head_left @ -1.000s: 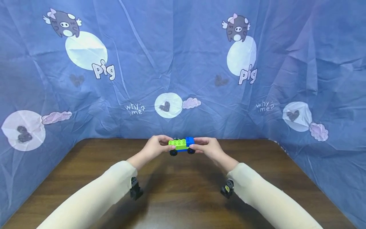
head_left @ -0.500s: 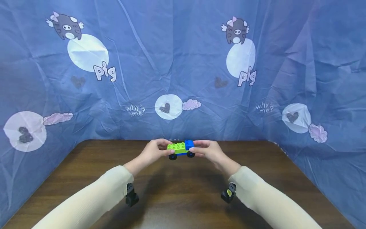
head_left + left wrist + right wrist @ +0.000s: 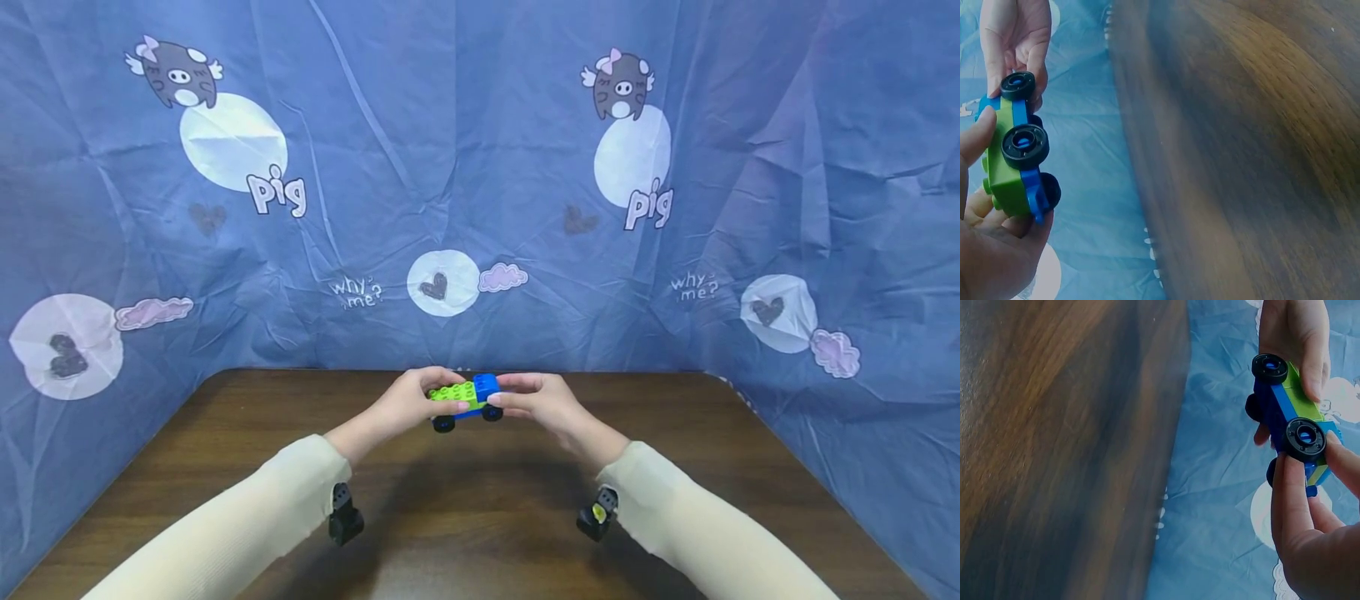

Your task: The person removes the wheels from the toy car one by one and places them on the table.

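A toy car of building bricks (image 3: 459, 398) is held above the far part of the table, between both hands. Its body is lime green with studs on top, one end carries a blue brick (image 3: 486, 385), and black wheels (image 3: 1025, 146) sit on a blue base. My left hand (image 3: 407, 402) grips the green end, thumb on the near side. My right hand (image 3: 546, 407) pinches the blue end between thumb and fingers. In the right wrist view the right fingers (image 3: 1293, 500) reach under the car beside a wheel (image 3: 1304, 440). The underside shows only partly.
A brown wooden table (image 3: 465, 525) spreads below the hands. Behind it and at both sides hangs a blue cloth (image 3: 525, 100) printed with pigs, hearts and clouds. Small black cameras (image 3: 345, 515) hang under both wrists.
The car has moved slightly down and left in the head view and has turned a little, its blue end now higher. The left hand has come further along the green body. Both hands keep their hold.
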